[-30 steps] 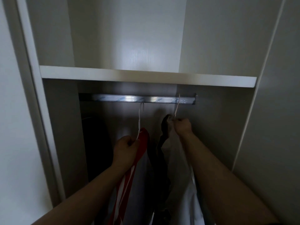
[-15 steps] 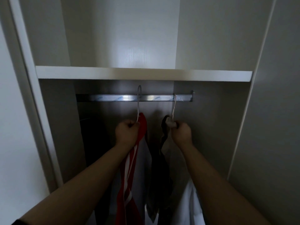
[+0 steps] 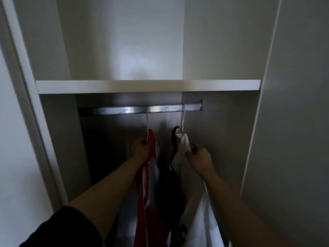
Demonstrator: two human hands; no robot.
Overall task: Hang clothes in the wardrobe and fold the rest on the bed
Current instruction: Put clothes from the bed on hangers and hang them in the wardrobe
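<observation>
Our left hand [image 3: 140,148] grips left hanger [image 3: 147,125] at red top [image 3: 141,207], hook on rail [image 3: 124,110] just above. Dark garment [image 3: 170,177] hangs between our hands. Our right hand [image 3: 199,160] pinches white shirt [image 3: 183,145] below right hanger [image 3: 183,118], also hooked overhead. Shelf [image 3: 142,86] caps rail above both.

Under a wardrobe shelf [image 3: 142,87], a red and white garment [image 3: 151,141] and a white garment [image 3: 182,145] hang from a metal rail [image 3: 114,111]. The left hand [image 3: 140,149] grips the red collar; the right hand [image 3: 200,159] pinches the white cloth.
</observation>
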